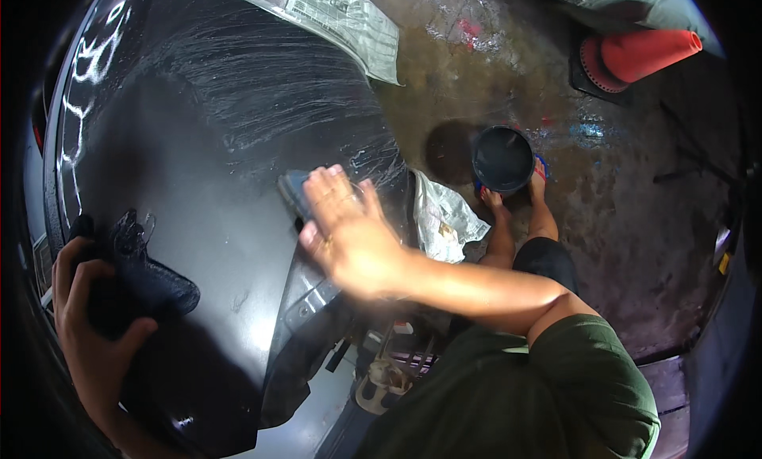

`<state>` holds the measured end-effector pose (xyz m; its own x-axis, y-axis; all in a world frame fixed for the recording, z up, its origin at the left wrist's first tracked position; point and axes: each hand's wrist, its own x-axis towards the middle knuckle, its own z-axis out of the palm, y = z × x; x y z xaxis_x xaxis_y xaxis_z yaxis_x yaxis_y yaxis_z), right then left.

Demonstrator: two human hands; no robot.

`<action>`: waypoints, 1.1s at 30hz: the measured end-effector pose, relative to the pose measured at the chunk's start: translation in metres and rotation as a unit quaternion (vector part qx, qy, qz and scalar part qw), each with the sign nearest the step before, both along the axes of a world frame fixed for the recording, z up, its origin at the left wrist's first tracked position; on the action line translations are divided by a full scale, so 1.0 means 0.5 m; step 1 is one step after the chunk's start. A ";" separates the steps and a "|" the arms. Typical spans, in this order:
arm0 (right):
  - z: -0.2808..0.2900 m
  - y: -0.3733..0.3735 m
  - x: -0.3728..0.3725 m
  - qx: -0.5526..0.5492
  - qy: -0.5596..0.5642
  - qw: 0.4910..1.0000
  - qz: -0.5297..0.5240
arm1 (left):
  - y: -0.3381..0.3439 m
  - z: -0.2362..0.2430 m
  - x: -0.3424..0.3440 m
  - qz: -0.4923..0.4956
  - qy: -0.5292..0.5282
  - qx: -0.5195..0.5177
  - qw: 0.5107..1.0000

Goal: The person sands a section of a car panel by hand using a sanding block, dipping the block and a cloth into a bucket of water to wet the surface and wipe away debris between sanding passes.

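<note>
A black car body panel [214, 213] fills the left side, wet and streaked with whitish residue across its far part. My right hand [349, 237] lies over a blue-grey flat pad [295, 193], pressing it against the panel near its right edge; the hand is slightly blurred. Its fingers cover most of the pad. At the lower left, my left hand [91, 324] curls its fingers and thumb around a dark, sponge-like pad [159, 288] resting on the panel. Part of that pad is lost in shadow.
Newspaper sheets [341, 22] cover the panel's far edge, with another crumpled sheet [444, 217] at its right side. On the wet floor stand a black bucket [505, 159] by my feet and an orange cone [647, 58]. Below the panel edge is a partly hidden opening.
</note>
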<state>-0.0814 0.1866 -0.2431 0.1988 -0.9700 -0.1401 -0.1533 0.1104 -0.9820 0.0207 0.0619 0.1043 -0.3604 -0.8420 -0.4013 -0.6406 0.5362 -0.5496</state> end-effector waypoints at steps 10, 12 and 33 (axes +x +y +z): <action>0.051 0.009 0.013 -0.080 -0.057 0.995 0.025 | -0.003 -0.004 0.016 -0.008 0.011 -0.006 1.000; -0.013 -0.028 0.026 -0.026 0.012 1.000 -0.002 | 0.000 -0.002 0.018 0.002 0.016 -0.001 1.000; 0.072 0.035 0.018 -0.158 -0.173 0.972 0.035 | -0.010 0.001 0.035 -0.010 0.009 -0.005 1.000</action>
<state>-0.0724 0.2041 -0.2071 0.2488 -0.9358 0.2499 0.1951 -0.2043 -0.9593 0.0383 0.0569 0.1050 -0.3837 -0.8387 -0.3865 -0.6398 0.5432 -0.5437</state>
